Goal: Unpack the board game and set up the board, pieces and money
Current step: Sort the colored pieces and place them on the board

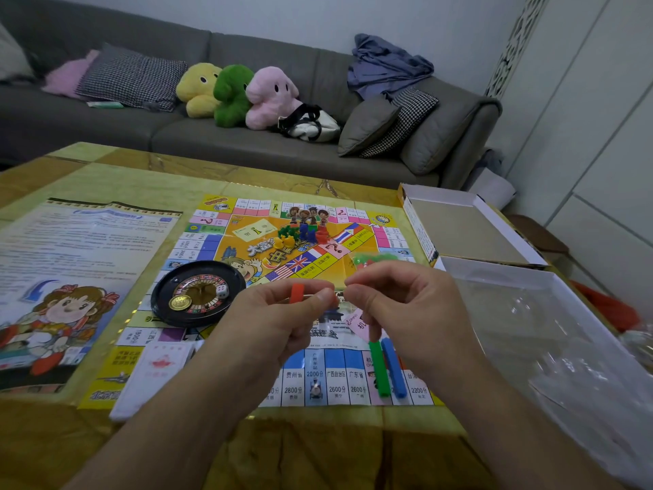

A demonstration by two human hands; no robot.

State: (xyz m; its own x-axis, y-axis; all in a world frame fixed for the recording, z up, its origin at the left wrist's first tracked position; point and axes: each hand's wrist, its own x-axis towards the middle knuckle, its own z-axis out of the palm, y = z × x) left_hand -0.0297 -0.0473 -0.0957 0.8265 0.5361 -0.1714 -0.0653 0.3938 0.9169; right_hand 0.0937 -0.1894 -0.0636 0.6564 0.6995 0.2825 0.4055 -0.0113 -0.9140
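Hands meet mid-frame over the board (318, 376): left hand (279, 313) pinches a red stick (296, 292), upright. Right hand (399, 305) pinches sth clear, can't tell what. Green stick (378, 369) & blue stick (394, 369) lie just below the right hand, long axes running toward the bottom edge.

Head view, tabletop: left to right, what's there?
Printed instruction sheet with cartoon girl → black roulette wheel → left hand holding a red plastic piece → right hand → open white cardboard box tray.
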